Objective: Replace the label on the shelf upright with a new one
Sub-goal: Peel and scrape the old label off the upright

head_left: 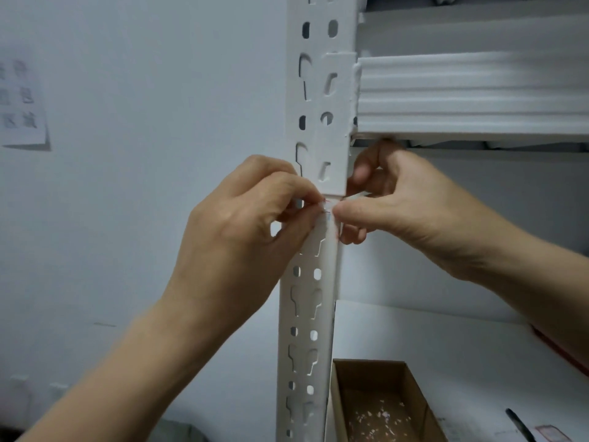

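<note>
A white perforated shelf upright [314,106] runs top to bottom through the middle of the view. On it, just below the beam bracket, sits a small white label with red edging [326,207], mostly hidden by fingers. My left hand [248,231] comes from the lower left, its curled fingertips pinching the label's left edge against the upright. My right hand [404,205] reaches in from the right, thumb tip on the label's right edge and fingers curled behind the upright.
A white shelf beam [471,94] joins the upright at upper right. Below lies a white shelf board [446,342] with an open cardboard box [376,406] holding paper scraps, a black pen [519,424] and a red-edged sticker [551,433]. A printed sheet [22,100] hangs on the left wall.
</note>
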